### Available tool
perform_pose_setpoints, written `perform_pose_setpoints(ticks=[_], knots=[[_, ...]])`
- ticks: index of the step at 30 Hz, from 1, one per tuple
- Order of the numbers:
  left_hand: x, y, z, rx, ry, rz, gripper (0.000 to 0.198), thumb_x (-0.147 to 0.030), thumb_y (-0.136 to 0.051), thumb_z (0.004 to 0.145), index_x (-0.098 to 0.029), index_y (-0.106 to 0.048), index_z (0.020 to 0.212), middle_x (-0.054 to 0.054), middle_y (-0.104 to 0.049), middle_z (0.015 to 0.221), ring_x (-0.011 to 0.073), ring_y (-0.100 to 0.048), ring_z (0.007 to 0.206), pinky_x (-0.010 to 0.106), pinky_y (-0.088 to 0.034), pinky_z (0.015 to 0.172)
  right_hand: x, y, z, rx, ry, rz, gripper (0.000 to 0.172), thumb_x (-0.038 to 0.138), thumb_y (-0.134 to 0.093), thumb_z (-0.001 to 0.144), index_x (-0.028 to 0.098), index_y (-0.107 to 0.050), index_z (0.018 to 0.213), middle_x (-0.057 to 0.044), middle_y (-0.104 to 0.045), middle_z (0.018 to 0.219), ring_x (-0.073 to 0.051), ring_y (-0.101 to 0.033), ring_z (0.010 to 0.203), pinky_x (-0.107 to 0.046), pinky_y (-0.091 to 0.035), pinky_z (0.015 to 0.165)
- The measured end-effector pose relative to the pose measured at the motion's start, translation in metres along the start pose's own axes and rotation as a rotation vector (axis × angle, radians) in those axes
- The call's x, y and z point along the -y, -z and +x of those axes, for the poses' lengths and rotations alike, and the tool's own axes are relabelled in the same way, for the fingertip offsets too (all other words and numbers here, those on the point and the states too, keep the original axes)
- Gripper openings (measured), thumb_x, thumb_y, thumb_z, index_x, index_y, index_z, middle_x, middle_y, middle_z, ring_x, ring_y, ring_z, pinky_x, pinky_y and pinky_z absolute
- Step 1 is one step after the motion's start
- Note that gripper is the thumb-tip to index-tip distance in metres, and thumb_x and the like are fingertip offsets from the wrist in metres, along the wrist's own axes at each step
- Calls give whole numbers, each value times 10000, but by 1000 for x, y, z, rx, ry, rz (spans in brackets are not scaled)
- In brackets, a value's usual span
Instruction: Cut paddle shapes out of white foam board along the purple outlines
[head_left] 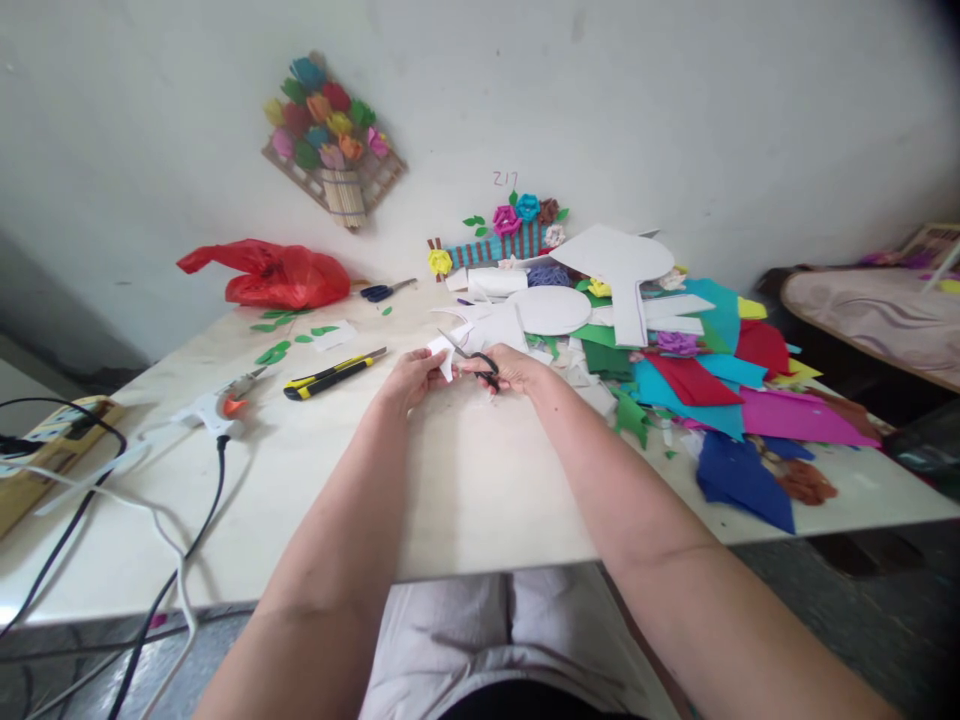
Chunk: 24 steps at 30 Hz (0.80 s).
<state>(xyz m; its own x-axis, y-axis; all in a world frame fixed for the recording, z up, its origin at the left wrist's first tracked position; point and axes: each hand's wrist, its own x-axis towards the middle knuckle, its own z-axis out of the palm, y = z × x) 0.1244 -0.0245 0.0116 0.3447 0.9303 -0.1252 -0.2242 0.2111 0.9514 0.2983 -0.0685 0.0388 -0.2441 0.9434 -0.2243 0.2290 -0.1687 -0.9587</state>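
Over the middle of the table, my left hand [417,377] pinches a small piece of white paper [448,352]. Black-handled scissors [484,368] are in my right hand [512,370], with fingers through the loops. Their blades point up and left, against the white paper. Whether the blades are parted is too small to tell. Just beyond both hands lie larger white cut-outs, among them an oval [551,310]. To the left of my left hand rests a yellow and black utility knife [334,374].
A white hot glue gun [212,412] with cables lies left, near a power strip [52,455]. A red plastic bag [289,278] and blue-handled scissors [384,291] are at the back. Coloured sheets and scraps [806,415] cover the right side. Green leaf cut-outs [273,352] lie back left.
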Motion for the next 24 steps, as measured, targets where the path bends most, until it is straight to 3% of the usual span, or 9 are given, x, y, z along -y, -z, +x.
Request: perform_pose_setpoints(ticks=[3, 9, 12, 16, 21, 24], knots=[[-2, -3, -2, -28, 11, 1, 44, -80, -534, 864, -84, -570, 840, 55, -637, 621, 112, -606, 519, 210, -512, 546, 1, -5, 1, -74, -13, 16, 388, 445, -768, 681, 120, -559, 707, 62, -450, 413, -41, -379, 343, -155, -318, 322], [-6, -1, -4, 8, 72, -20, 145, -4, -514, 834, -109, -586, 766, 32, -626, 676, 94, -608, 600, 198, -500, 629, 5, -12, -2, -141, -39, -31, 352, 401, -747, 715, 143, -518, 642, 67, -421, 379, -45, -359, 334, -159, -301, 323], [-5, -1, -2, -27, 79, -33, 150, 8, -538, 812, -115, -585, 740, 20, -620, 670, 89, -600, 595, 201, -494, 641, 4, -13, -2, -166, -45, -5, 361, 405, -752, 711, 143, -513, 645, 69, -416, 380, -43, -361, 334, -156, -287, 321], [-3, -3, 0, -78, 75, -37, 128, 7, -540, 805, -99, -584, 750, 31, -623, 647, 94, -597, 585, 199, -499, 603, -1, -10, 4, -150, -52, 51, 396, 488, -700, 744, 117, -562, 751, 43, -477, 417, -51, -406, 337, -150, -290, 325], [-2, -8, -3, 20, 74, -51, 92, 18, -572, 779, -64, -603, 808, 83, -648, 704, 116, -621, 614, 199, -515, 571, -2, -1, 7, -55, -178, 98, 488, 604, -503, 836, 120, -563, 830, -12, -552, 493, -99, -534, 395, -157, -314, 328], [-2, -9, -4, 39, 71, -53, 90, 16, -593, 769, -60, -605, 815, 85, -647, 708, 114, -619, 608, 203, -524, 572, 1, -1, 4, -76, -184, 107, 469, 592, -554, 810, 124, -564, 806, 0, -536, 474, -87, -501, 372, -157, -308, 323]])
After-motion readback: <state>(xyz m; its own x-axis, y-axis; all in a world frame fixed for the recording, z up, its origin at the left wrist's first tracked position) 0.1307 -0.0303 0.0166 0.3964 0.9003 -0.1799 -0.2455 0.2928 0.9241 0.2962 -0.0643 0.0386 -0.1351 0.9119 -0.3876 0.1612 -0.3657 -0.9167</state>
